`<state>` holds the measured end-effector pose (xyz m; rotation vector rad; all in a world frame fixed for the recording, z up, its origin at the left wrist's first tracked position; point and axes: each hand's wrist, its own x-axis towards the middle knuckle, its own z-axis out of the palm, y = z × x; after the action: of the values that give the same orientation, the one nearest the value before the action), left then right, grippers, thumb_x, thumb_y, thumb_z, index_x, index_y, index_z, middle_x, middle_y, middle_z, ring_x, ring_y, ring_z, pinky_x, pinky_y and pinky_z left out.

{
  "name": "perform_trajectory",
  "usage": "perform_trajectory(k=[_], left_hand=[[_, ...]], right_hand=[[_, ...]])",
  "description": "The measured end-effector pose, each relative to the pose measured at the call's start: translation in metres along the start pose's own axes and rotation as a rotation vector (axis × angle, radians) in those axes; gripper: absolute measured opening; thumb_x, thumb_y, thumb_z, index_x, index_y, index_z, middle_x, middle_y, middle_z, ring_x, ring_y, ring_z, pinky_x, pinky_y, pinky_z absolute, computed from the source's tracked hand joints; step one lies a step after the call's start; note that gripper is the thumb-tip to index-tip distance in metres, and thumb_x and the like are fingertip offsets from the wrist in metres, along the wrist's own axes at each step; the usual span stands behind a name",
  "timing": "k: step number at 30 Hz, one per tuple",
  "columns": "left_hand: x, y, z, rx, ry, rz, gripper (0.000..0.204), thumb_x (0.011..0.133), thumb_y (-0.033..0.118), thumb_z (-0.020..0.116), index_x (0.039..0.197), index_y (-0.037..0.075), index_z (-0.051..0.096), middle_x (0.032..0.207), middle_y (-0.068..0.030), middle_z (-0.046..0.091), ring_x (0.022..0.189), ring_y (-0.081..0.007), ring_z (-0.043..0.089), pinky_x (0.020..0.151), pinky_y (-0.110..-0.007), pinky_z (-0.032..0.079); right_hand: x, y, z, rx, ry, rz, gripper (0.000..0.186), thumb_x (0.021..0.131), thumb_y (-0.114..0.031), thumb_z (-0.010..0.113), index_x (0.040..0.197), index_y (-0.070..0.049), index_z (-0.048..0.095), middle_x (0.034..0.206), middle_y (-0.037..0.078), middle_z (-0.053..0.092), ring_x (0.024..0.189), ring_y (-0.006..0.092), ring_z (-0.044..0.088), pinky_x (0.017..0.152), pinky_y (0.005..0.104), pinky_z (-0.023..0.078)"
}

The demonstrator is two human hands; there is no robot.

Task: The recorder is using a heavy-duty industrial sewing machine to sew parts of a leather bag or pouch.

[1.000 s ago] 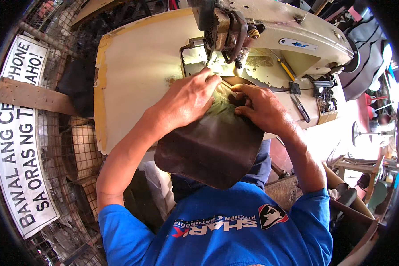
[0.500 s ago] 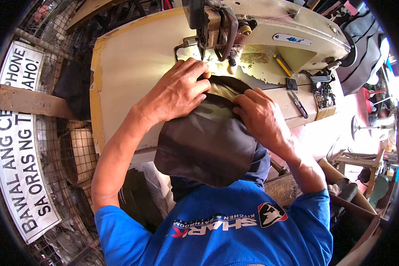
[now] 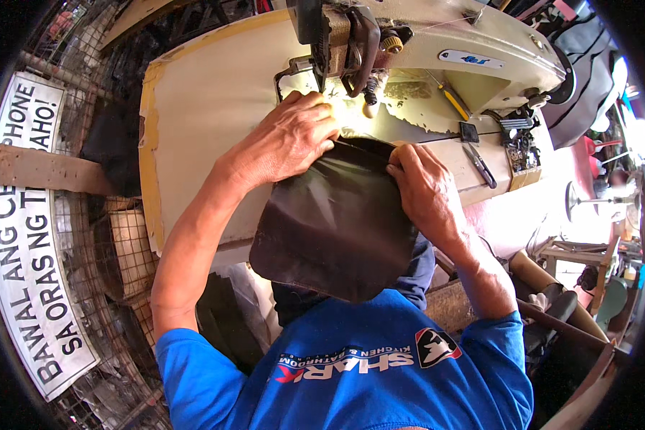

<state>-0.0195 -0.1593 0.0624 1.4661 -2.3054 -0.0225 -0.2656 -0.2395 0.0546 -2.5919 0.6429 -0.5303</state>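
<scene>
We look down past a person's blue shirt (image 3: 337,373) at two bare hands and a dark brown, leather-like sheet (image 3: 330,226). The sheet lies between the hands, its upper edge at the near side of the desk (image 3: 208,136) and its rounded lower part hanging over the lap. The left hand (image 3: 294,140) is curled, nearly closed, gripping the sheet's upper left edge beside the lit sewing area (we cannot see all of its fingertips). The right hand (image 3: 424,188) pinches the upper right edge, its fingers bent and close together. Just beyond them we see a cream sewing machine (image 3: 491,61), its head above and near the left hand. To the right on the desk we find a yellow-handled screwdriver (image 3: 454,102), a small black block (image 3: 469,132) and dark-handled snips (image 3: 480,166). At far left, a white sign (image 3: 36,244) hangs against wire mesh (image 3: 132,247).
</scene>
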Motion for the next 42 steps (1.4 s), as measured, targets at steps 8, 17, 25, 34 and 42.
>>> perform_trajectory(k=[8, 17, 25, 34, 42], left_hand=[[-0.038, 0.016, -0.027, -0.276, 0.084, -0.348, 0.014, 0.084, -0.004, 0.066, 0.094, -0.003, 0.057, 0.092, -0.0138, 0.06, 0.084, -0.0331, 0.061, 0.074, -0.042, 0.048], [-0.027, -0.009, -0.002, -0.374, 0.12, -0.453, 0.013, 0.088, 0.006, 0.07, 0.092, -0.003, 0.061, 0.088, -0.0116, 0.063, 0.081, -0.0233, 0.061, 0.079, -0.034, 0.049], [-0.015, -0.023, 0.009, -0.542, 0.135, -0.505, 0.013, 0.091, 0.008, 0.068, 0.097, -0.003, 0.063, 0.086, -0.0101, 0.064, 0.082, -0.018, 0.06, 0.079, -0.032, 0.049], [-0.014, -0.006, 0.006, -0.252, 0.175, -0.346, 0.017, 0.083, -0.003, 0.068, 0.098, -0.002, 0.063, 0.103, -0.0146, 0.063, 0.093, -0.0341, 0.064, 0.081, -0.043, 0.053], [-0.016, -0.001, -0.007, 0.068, 0.178, -0.056, 0.028, 0.068, 0.0, 0.071, 0.095, -0.001, 0.064, 0.101, -0.0119, 0.06, 0.094, -0.0316, 0.061, 0.082, -0.043, 0.055]], right_hand=[[0.04, 0.009, 0.005, 0.092, 0.014, -0.252, 0.009, 0.091, -0.003, 0.054, 0.099, -0.005, 0.051, 0.084, 0.016, 0.064, 0.078, 0.0389, 0.066, 0.066, 0.0449, 0.053], [0.049, 0.034, 0.018, 0.102, 0.016, -0.145, 0.01, 0.092, -0.008, 0.059, 0.097, -0.004, 0.051, 0.085, 0.017, 0.066, 0.077, 0.0408, 0.066, 0.065, 0.0467, 0.051], [0.063, 0.046, -0.003, 0.229, -0.135, -0.063, 0.019, 0.088, -0.016, 0.067, 0.095, -0.002, 0.057, 0.085, 0.02, 0.065, 0.084, 0.0402, 0.065, 0.07, 0.0465, 0.05], [0.048, 0.054, 0.008, -0.085, 0.08, -0.532, 0.025, 0.076, -0.009, 0.065, 0.099, 0.002, 0.064, 0.109, 0.016, 0.06, 0.093, 0.0311, 0.063, 0.077, 0.041, 0.055], [0.042, 0.044, 0.005, -0.229, 0.173, -0.614, 0.039, 0.066, -0.017, 0.066, 0.101, -0.001, 0.064, 0.107, 0.013, 0.058, 0.097, 0.03, 0.06, 0.086, 0.0424, 0.052]])
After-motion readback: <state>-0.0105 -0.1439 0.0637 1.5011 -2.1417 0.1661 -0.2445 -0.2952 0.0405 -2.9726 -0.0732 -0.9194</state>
